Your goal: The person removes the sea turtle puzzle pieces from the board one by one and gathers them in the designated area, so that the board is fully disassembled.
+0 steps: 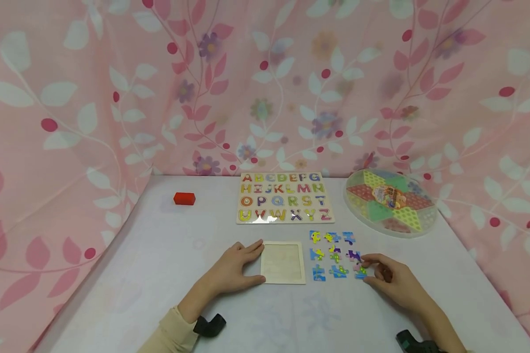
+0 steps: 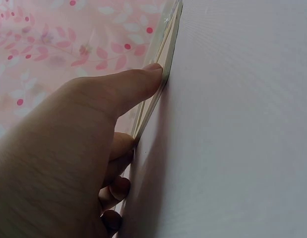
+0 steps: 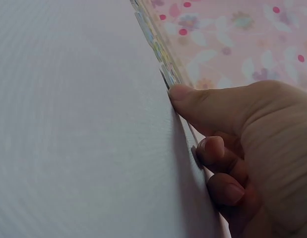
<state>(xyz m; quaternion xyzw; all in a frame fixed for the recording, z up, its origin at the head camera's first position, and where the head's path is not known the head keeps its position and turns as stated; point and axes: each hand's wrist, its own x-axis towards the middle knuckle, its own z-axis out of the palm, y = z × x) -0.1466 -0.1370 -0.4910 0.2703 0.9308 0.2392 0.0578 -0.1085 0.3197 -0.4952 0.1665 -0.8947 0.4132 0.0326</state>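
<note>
A square pale wooden puzzle frame [image 1: 303, 264] lies on the white table. My left hand [image 1: 231, 268] rests against its left side, index fingertip by the far corner and thumb by the near one; the left wrist view shows the thumb [image 2: 138, 87] along its edge. To its right several jigsaw pieces [image 1: 334, 256], blue with yellow, green and purple patterns, lie apart in rows. At their right edge my right hand [image 1: 390, 282] holds the near-right puzzle piece [image 1: 360, 271] between thumb and fingers. In the right wrist view the other fingers [image 3: 227, 191] are curled.
Behind the frame lies an alphabet board [image 1: 285, 198] with coloured letters. A round clear case [image 1: 390, 203] with coloured wedge compartments sits at the back right. A red block [image 1: 184, 198] stands at the back left. A pink floral curtain [image 1: 265, 88] hangs behind the table.
</note>
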